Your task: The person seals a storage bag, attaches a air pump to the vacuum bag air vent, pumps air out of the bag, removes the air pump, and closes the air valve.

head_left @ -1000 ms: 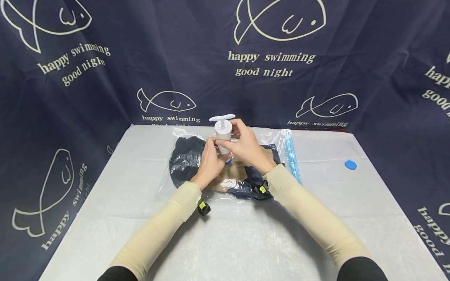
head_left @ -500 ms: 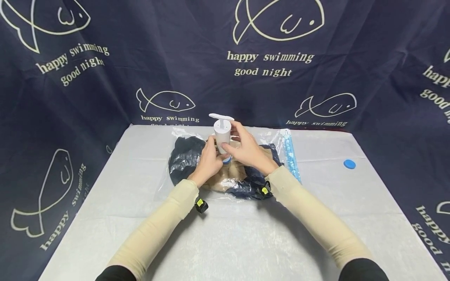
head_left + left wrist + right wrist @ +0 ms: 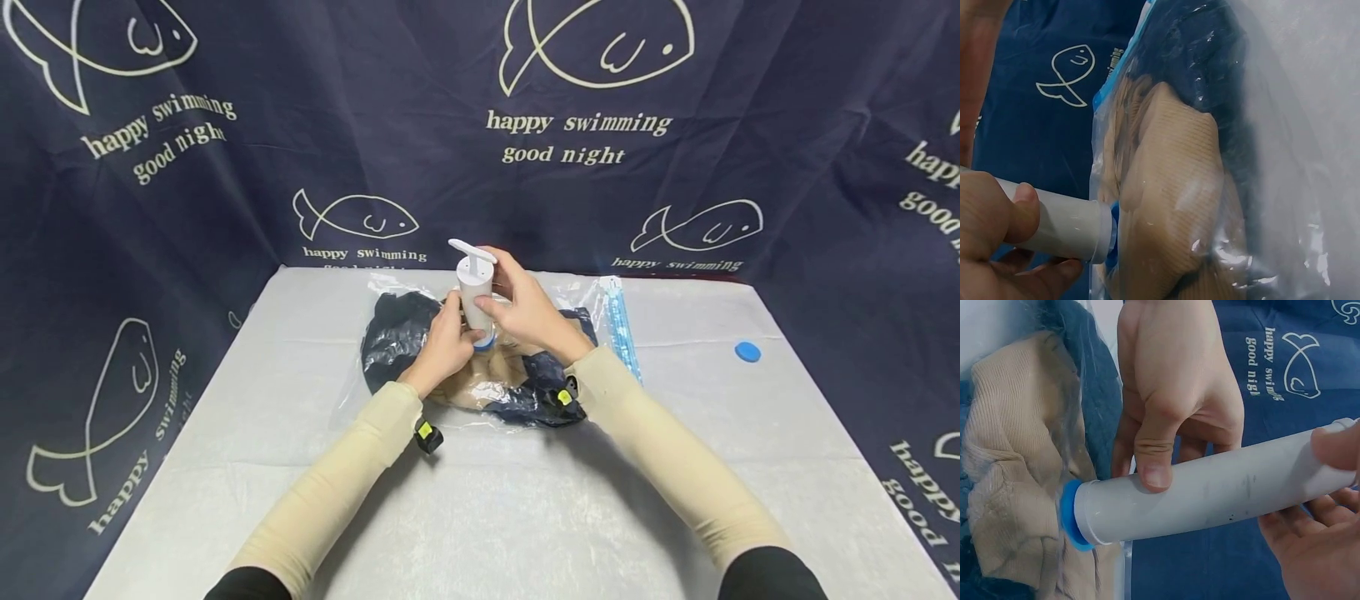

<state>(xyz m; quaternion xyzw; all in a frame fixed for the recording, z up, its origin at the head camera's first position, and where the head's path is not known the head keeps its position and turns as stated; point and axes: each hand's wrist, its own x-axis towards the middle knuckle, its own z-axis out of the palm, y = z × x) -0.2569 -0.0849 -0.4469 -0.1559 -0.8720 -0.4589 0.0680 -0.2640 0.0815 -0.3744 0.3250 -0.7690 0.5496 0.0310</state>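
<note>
A white hand pump [image 3: 476,307] with a T-shaped handle [image 3: 472,250] stands over a transparent storage bag [image 3: 1285,187]. Its lower end meets a blue valve ring [image 3: 1072,515] on the bag. My left hand [image 3: 442,348] grips the barrel low down, near the ring, with the thumb and fingers on either side. Higher up, my right hand [image 3: 528,307] holds the barrel close to the handle, its thumb across the front. Inside the bag lie folded clothes, with a beige ribbed piece [image 3: 1172,181] and dark pieces [image 3: 397,337].
A blue round cap [image 3: 747,352] lies on the white-covered table [image 3: 480,517], far to the right. The bag's blue zip strip [image 3: 621,329] runs along its right side. Dark fish-print cloth [image 3: 480,108] hangs around the back and sides.
The pump's handle has turned, so its right end now points lower and nearer. My right hand has shifted slightly up the barrel. More of the blue ring shows beneath the pump.
</note>
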